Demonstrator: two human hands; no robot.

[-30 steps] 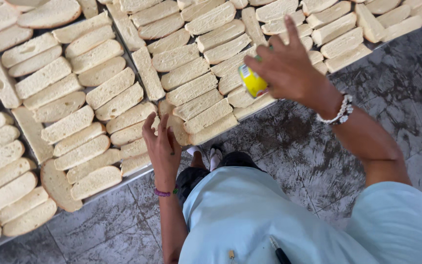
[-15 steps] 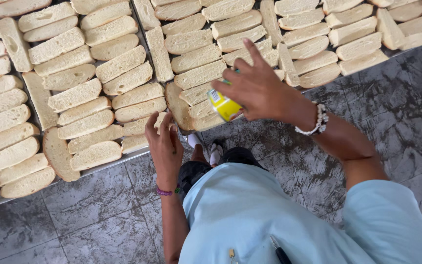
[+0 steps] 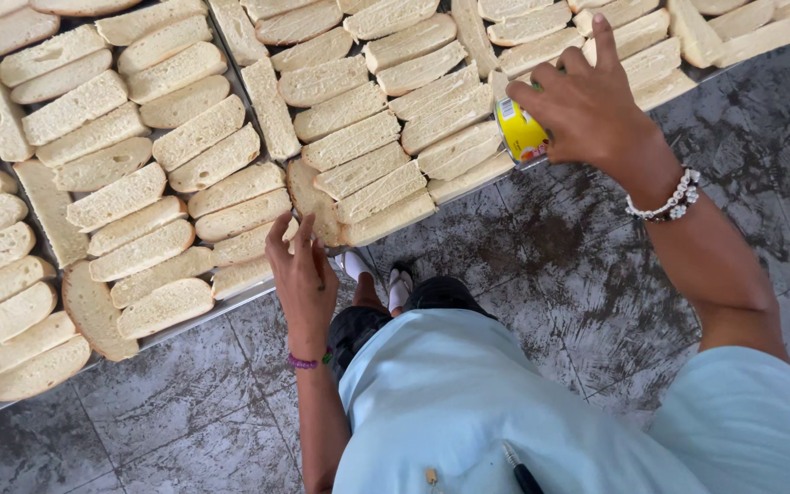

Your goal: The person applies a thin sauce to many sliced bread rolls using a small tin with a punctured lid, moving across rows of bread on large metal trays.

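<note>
Over porous bread slices (image 3: pixel 349 137), right hand (image 3: pixel 587 110) gripping yellow tin (image 3: pixel 520 131)

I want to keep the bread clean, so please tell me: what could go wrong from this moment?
1. The right hand holds a yellow can over the bread slices. If the grip slips, the can could fall and dent or soil them.
2. The left hand rests at the tray edge, beside the outermost slices. A push there might slide them onto the grey floor.
3. The person's feet stand close to the tray, so a step could knock it.
</note>
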